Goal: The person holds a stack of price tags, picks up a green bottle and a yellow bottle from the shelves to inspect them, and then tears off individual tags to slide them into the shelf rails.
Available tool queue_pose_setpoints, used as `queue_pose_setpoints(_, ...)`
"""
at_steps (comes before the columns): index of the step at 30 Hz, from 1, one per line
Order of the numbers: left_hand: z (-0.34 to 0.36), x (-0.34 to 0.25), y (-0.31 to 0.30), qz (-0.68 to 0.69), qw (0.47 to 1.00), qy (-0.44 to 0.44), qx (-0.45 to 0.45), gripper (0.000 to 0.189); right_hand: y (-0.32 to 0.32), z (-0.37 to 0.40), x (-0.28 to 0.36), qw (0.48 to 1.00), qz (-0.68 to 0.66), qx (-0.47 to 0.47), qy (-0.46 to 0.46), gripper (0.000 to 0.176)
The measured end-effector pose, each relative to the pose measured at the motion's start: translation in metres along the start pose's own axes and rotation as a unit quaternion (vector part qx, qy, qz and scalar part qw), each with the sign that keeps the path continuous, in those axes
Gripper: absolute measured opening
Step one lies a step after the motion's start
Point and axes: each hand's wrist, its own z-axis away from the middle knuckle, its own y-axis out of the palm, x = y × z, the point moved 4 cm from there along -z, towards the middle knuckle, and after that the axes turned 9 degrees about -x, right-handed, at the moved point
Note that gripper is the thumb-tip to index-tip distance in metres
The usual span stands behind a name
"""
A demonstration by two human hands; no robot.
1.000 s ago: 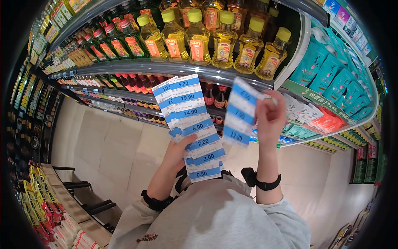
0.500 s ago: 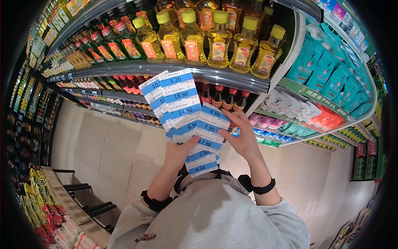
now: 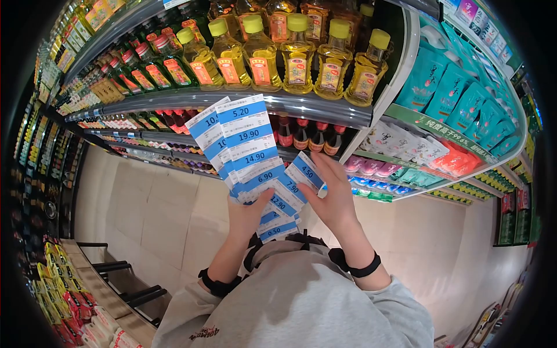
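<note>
Head view looks along a shop aisle, with both hands raised in front of the shelving. The left hand (image 3: 248,216) is closed around the lower end of a fan of price labels (image 3: 246,142), thumb pressed across the front. The labels stand upright between the person and the metal shelf edge (image 3: 174,100), covering part of it and some of the red-capped dark bottles (image 3: 307,139) below. The right hand (image 3: 333,200), fingers nearly straight, pinches a short strip (image 3: 295,184) against the fan's right side, so the two bundles touch and overlap.

Above them stands a row of yellow-capped oil bottles (image 3: 297,58). To the right are teal packets (image 3: 447,87) over a green shelf strip (image 3: 441,130) with Chinese writing and "99.6%". Bright snack packs (image 3: 61,298) line the lower left, beside the pale tiled floor (image 3: 156,214). Each wrist has a black band, and a grey sweatshirt (image 3: 301,307) fills the bottom.

Blue bands on the fan read 5.20, 19.90, 14.90 and 6.90. The strip reads 4.50, 7.90 and 12.90.
</note>
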Motion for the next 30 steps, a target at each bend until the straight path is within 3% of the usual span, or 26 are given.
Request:
queue_pose_setpoints(3, 0.002, -0.001, 0.006, 0.003, 1.0, 0.015, 0.012, 0.029, 0.013, 0.003, -0.005, 0.994, -0.06, 0.076, 0.05, 0.037)
queue_pose_setpoints(8, 0.002, -0.004, 0.01, 0.009, 0.999, 0.043, 0.005, 0.027, 0.018, 0.008, -0.007, 0.994, -0.041, 0.059, 0.08, 0.026)
queue_pose_setpoints(10, 0.002, -0.004, 0.01, -0.008, 0.999, 0.035, -0.001, 0.027, 0.016, 0.004, -0.004, 1.0, 0.004, 0.022, -0.014, 0.019)
queue_pose_setpoints(11, 0.003, -0.004, 0.01, -0.008, 0.999, 0.035, 0.0, 0.027, 0.016, 0.003, -0.005, 1.0, 0.004, 0.022, -0.013, 0.019)
queue_pose_setpoints(20, 0.004, -0.002, 0.015, -0.039, 0.998, 0.026, 0.037, 0.031, 0.024, 0.005, -0.017, 0.99, 0.007, 0.077, 0.118, 0.014)
queue_pose_setpoints(26, 0.004, -0.003, 0.017, -0.03, 0.998, 0.031, 0.046, 0.026, 0.024, 0.001, -0.024, 0.995, -0.013, 0.042, 0.09, 0.017)
queue_pose_setpoints(28, 0.003, 0.002, 0.015, -0.047, 0.997, 0.022, 0.05, 0.032, 0.022, 0.0, -0.02, 0.999, -0.032, -0.012, 0.026, 0.015)
queue_pose_setpoints(30, 0.003, -0.002, 0.017, -0.041, 0.998, 0.024, 0.041, 0.029, 0.023, 0.002, -0.02, 0.999, -0.038, -0.028, 0.017, 0.014)
